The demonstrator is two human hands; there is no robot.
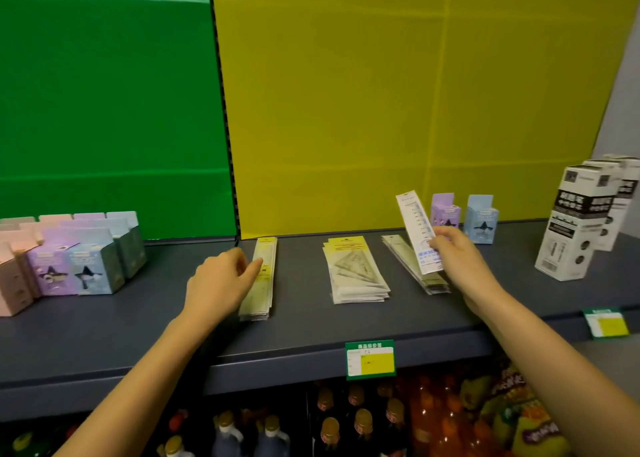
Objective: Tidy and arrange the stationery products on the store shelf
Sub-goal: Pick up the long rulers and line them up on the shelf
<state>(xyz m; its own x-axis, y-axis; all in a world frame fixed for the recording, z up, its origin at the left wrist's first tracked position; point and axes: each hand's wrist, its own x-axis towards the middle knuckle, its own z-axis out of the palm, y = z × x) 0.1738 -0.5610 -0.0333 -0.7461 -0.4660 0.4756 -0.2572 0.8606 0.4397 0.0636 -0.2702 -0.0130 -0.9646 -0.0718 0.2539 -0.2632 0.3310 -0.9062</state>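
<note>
On the grey shelf (138, 318) lie three piles of packaged rulers. My left hand (221, 280) rests against the left side of a stack of long yellow-topped rulers (263, 283), fingers touching it. In the middle lies a pile of set-square packs (353, 269). My right hand (457, 259) holds one white ruler pack (417, 228) tilted upright above a slanted stack of rulers (408, 259).
Pastel boxes (69, 259) crowd the shelf's left end. A purple box (445, 212) and a blue box (481, 219) stand at the back right, tall white cartons (578, 221) further right. Price tags (370, 359) hang on the front edge. Bottles fill the lower shelf.
</note>
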